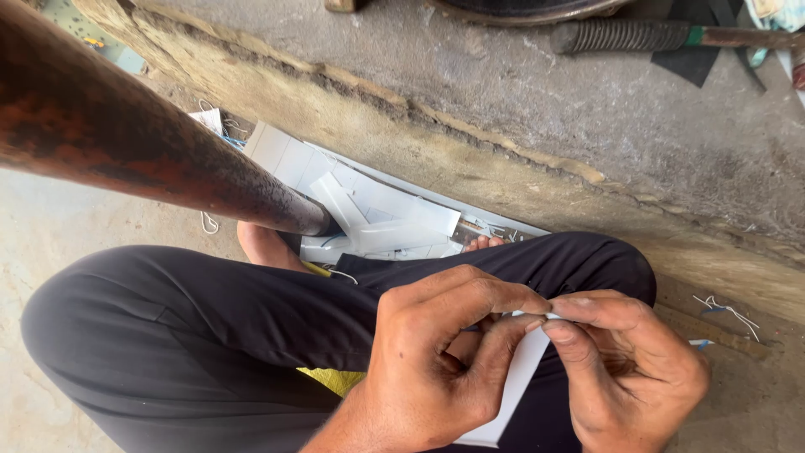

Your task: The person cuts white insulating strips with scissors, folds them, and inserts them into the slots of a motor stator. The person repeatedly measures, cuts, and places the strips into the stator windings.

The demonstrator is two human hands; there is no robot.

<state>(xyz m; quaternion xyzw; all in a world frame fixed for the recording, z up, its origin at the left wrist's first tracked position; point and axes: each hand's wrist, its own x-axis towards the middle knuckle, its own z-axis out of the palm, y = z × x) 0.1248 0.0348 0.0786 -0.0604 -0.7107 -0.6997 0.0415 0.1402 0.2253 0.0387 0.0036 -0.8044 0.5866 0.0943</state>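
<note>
The person's two hands meet low in the view, over the lap. The left hand (436, 352) is curled, its thumb and forefinger pressed together on the top edge of a white card strip (513, 382). The right hand (625, 365) comes in from the right and pinches the same edge, so the fingertips of both hands touch at that spot. The strip hangs down between the palms, slanting toward the near left, with its lower end showing below the left hand. Whether something small, such as a thread, is caught between the fingertips I cannot tell.

Under the hands lie the person's legs in black trousers (193, 335), the knee folded toward the left. A bit of yellow cloth (335, 379) peeks out near the left wrist. A bare foot (267, 247) shows just beyond the thigh.

Farther off, on the floor, sits a loose pile of white card pieces (369, 210), flat and overlapping, lying along the foot of a rough concrete ledge (470, 159) that runs diagonally across the scene. A thick, rusty brown pole (142, 143) crosses the far left, very close to the camera, ending over the pile. A few short white threads (725, 309) lie on the floor at the right. At the far right top, a tool with a ribbed grip (637, 35) rests on the concrete.
</note>
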